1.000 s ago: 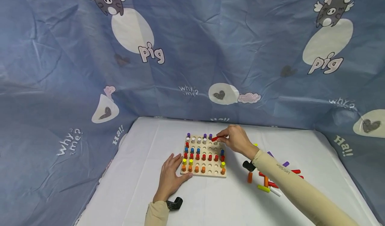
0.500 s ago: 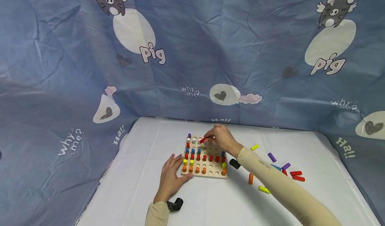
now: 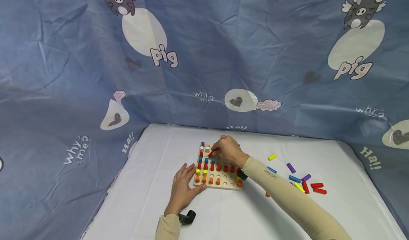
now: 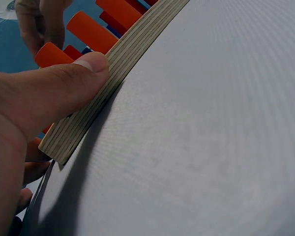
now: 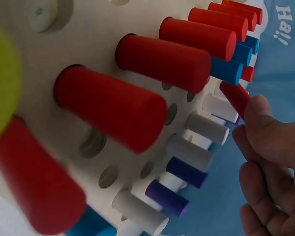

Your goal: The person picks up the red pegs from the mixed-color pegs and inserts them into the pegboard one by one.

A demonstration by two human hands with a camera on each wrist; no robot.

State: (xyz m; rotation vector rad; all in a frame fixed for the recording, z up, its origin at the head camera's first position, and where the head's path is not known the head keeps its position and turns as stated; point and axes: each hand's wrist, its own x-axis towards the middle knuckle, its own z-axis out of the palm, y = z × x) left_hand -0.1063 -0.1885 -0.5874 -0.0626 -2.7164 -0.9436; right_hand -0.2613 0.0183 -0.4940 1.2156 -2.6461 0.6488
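Note:
A wooden pegboard (image 3: 220,186) holds rows of coloured pegs. My right hand (image 3: 227,150) is over its back left part and pinches a red peg (image 3: 211,154) between thumb and fingers. In the right wrist view that red peg (image 5: 235,97) slants from the fingertips of the right hand (image 5: 273,157) toward the board, just past a row of blue pegs. My left hand (image 3: 183,189) lies at the front left corner, fingers along the left side. The left wrist view has the left hand's thumb (image 4: 64,86) against the layered front edge of the pegboard (image 4: 113,69), close below orange pegs (image 4: 91,32).
Loose pegs lie on the white table (image 3: 223,211) to the right: red pegs (image 3: 317,185), purple ones (image 3: 291,168), blue ones (image 3: 294,179) and yellow ones (image 3: 272,157). The right sleeve (image 3: 284,194) covers part of that area. A patterned blue cloth (image 3: 179,101) hangs behind the table.
My right hand has moved left across the board's back rows with the red peg, which now sits lower and steeper. Its sleeve has uncovered more loose pegs. My left hand stays put.

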